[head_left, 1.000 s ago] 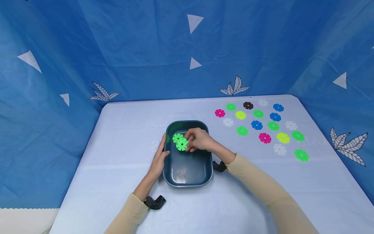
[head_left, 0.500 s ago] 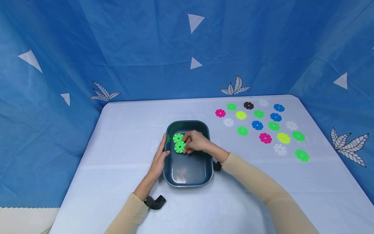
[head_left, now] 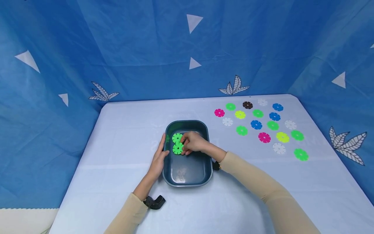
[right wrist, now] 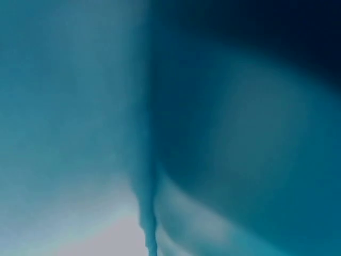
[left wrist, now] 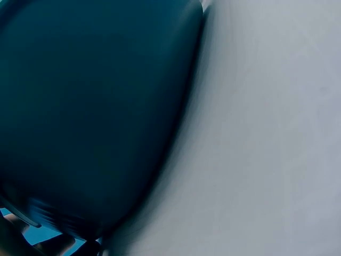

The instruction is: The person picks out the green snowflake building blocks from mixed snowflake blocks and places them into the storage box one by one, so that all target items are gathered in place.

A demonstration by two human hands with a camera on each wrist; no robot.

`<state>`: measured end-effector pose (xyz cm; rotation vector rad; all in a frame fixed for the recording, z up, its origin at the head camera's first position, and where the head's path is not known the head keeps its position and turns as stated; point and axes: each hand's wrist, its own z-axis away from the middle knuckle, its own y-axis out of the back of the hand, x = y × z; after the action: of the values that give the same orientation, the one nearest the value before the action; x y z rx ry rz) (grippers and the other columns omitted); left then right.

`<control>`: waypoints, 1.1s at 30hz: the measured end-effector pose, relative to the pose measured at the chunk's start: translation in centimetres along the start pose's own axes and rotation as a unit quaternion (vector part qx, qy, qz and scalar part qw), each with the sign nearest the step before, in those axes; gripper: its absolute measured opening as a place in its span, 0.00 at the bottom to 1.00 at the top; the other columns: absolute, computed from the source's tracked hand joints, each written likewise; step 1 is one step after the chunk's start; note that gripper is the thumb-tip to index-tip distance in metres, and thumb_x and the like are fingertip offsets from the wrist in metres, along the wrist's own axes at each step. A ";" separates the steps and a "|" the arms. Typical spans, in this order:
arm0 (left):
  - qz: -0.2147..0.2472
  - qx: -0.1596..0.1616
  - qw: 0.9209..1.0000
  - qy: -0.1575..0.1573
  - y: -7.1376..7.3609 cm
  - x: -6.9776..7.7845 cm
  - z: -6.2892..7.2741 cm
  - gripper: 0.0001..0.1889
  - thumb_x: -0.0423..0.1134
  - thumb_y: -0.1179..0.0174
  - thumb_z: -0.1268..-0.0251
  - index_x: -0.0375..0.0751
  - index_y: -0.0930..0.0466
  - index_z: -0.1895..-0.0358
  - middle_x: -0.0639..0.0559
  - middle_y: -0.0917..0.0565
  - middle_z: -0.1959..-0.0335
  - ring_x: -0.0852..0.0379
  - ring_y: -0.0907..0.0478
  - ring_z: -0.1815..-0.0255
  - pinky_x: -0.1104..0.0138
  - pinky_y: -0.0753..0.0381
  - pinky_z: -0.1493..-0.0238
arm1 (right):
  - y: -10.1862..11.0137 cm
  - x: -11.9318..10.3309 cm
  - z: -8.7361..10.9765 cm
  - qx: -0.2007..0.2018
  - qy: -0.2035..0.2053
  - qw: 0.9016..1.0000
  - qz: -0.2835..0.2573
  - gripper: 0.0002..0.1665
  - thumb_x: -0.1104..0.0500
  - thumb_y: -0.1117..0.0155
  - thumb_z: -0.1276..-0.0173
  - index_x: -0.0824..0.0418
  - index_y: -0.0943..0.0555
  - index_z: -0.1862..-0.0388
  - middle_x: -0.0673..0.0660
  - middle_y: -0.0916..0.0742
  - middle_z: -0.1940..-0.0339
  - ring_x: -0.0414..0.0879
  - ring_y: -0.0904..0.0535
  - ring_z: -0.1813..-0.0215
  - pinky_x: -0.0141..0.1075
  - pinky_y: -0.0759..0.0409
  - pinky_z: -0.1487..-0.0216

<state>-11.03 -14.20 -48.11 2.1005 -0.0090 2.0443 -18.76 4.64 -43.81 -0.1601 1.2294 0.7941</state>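
Right hand [head_left: 195, 142] pinches lower green disc [head_left: 177, 149]; left hand [head_left: 158, 160] grips dark tray [head_left: 193, 170] at side, thumb over rim. I'd brace tray, lay disc flat beside upper green disc [head_left: 176, 137].

A curtained-off booth: printed blue cloth [head_left: 140, 48] hangs behind the white table [head_left: 125, 136] and to its left and right.

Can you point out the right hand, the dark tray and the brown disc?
Right hand [head_left: 194, 141], head view: back of the hand.
Dark tray [head_left: 190, 167], head view: bare floor.
Brown disc [head_left: 245, 105], head view: left of centre.
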 end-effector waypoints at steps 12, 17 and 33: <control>-0.003 0.000 1.000 -0.001 0.1 0.0 0.0 0.33 0.33 0.64 0.25 0.53 0.61 0.20 0.54 0.60 0.18 0.52 0.67 0.18 0.48 0.65 0.20 | -0.2 -0.1 -0.1 -0.007 0.003 1.000 0.015 0.19 0.73 0.38 0.36 0.74 0.25 0.46 0.63 0.17 0.69 0.50 0.12 0.71 0.37 0.13 0.69; -0.001 0.000 1.000 -0.002 0.1 0.2 0.0 0.33 0.33 0.65 0.25 0.52 0.61 0.20 0.54 0.60 0.18 0.52 0.67 0.18 0.48 0.65 0.20 | -0.2 -0.3 0.0 -0.004 0.005 1.000 0.024 0.19 0.72 0.38 0.36 0.74 0.24 0.46 0.63 0.17 0.70 0.50 0.12 0.71 0.37 0.13 0.69; 0.006 0.001 1.000 -0.007 -0.1 -0.1 -0.1 0.34 0.30 0.65 0.26 0.51 0.60 0.20 0.53 0.60 0.18 0.51 0.67 0.18 0.48 0.65 0.20 | -0.1 0.1 0.0 0.009 0.011 0.999 0.032 0.16 0.70 0.37 0.35 0.72 0.21 0.49 0.62 0.15 0.72 0.49 0.12 0.70 0.37 0.13 0.68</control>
<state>-11.08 -14.11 -48.18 2.1222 -0.0215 2.0368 -18.69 4.67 -43.95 -0.1152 1.2670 0.8389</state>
